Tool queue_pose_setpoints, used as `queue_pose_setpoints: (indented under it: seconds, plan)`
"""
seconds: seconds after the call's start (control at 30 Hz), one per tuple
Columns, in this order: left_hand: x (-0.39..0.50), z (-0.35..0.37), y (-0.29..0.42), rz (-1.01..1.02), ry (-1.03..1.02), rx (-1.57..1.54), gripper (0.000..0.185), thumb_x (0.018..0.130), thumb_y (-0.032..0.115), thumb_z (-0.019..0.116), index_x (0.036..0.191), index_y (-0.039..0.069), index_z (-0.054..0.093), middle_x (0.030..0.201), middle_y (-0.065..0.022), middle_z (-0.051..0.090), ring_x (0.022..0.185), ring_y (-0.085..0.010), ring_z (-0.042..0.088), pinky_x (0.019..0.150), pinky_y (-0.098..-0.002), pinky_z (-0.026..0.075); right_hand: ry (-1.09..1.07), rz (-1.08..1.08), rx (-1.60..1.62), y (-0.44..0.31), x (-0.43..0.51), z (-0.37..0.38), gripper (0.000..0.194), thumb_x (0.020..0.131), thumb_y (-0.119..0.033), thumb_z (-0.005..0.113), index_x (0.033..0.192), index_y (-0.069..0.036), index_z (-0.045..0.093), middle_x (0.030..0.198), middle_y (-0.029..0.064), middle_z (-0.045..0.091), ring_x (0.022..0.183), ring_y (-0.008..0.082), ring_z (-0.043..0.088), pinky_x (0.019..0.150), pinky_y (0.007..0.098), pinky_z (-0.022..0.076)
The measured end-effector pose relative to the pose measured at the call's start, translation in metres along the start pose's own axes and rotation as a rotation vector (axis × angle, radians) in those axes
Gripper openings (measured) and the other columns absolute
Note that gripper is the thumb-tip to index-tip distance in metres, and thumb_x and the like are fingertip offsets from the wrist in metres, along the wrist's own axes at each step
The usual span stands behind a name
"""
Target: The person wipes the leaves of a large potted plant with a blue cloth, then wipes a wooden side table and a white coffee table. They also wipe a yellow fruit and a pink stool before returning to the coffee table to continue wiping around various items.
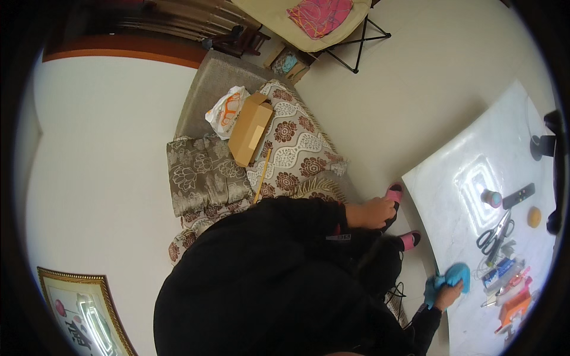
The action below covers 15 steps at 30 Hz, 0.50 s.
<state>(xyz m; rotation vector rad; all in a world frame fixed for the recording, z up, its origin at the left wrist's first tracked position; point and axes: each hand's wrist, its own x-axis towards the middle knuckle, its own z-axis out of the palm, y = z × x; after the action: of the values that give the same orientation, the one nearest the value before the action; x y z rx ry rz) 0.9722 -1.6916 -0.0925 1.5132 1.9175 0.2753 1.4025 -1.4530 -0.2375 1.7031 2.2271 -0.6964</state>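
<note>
My right hand (449, 295), at the lower right, grips a bright blue cloth (458, 272) at the edge of the white marble-look table (438, 196). Part of the cloth lies on the tabletop and part hangs past the edge. Its folds hide some of my fingers. My left hand (370, 213) rests on my dark-clad leg near the knee, with the fingertips partly hidden. On the table beyond the cloth lie dark-handled scissors (492, 238), a blue packet (498, 272) and an orange box (514, 308).
A remote control (519, 196), a small round container (491, 199) and a yellow round object (534, 217) are farther along the table. On the patterned sofa cover (294, 133) sit a cardboard box (251, 129) and a plastic bag (226, 111). A folding chair (267, 13) stands beyond.
</note>
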Motion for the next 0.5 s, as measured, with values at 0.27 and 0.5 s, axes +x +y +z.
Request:
queue_pose_setpoints:
  seconds: [0.27, 0.5]
  plan:
    - [-0.021, -0.039, 0.011, -0.010, 0.029, 0.113, 0.028, 0.070, 0.016, 0.073, 0.092, 0.007, 0.058, 0.103, -0.0106, 0.053, 0.102, -0.0321, 0.051, 0.083, -0.0438, 0.046, -0.036, 0.201, 0.057, 0.103, -0.003, -0.078, 0.054, 0.077, -0.017, 0.061, 0.122, 0.011, 0.051, 0.100, 0.0369, 0.062, 0.104, 0.0498, 0.056, 0.088, 0.0516, 0.0455]
    - [-0.021, -0.106, 0.053, -0.034, 0.190, -0.172, 0.021, 0.073, 0.014, 0.067, 0.093, 0.008, 0.063, 0.102, -0.0123, 0.055, 0.103, -0.0336, 0.051, 0.083, -0.0442, 0.046, 0.053, -0.062, 0.292, -0.005, -0.064, -0.143, 0.075, 0.078, -0.018, 0.064, 0.139, 0.012, 0.035, 0.137, 0.0314, 0.044, 0.129, 0.0423, 0.043, 0.111, 0.0437, 0.0327]
